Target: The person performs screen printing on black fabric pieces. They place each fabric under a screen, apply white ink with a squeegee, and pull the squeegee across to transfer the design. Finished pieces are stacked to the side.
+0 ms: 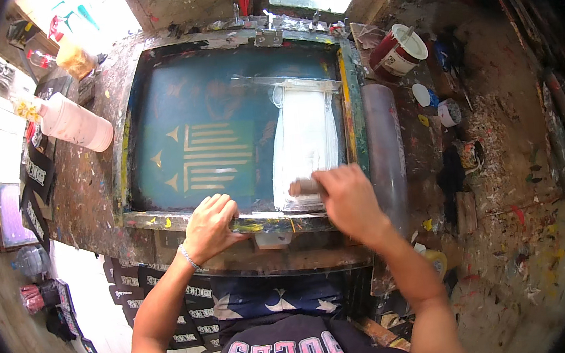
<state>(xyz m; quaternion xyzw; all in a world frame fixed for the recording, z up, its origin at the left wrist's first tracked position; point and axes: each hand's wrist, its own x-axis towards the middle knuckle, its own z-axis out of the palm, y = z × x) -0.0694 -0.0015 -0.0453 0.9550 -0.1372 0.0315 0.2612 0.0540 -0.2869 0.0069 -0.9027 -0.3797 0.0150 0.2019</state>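
Observation:
A screen-printing frame (123, 185) holds blue-green mesh (192, 90) with a stencil (216, 155) of stripes and three pointed star shapes. Thick white ink (303, 133) covers a band on the mesh's right side, under a smeared clear strip along its top. My left hand (207, 226) grips the frame's front edge with curled fingers, left of centre. My right hand (351, 200) is closed on a squeegee handle (300, 187) at the near end of the white ink; the blade is not clearly visible.
A pink bottle (77, 125) stands left of the frame on the paint-stained bench (73, 190). To the right are a red paint can (390, 57), small pots (424, 95) and a long clear roll (384, 146). Metal clamps (268, 37) sit along the back edge.

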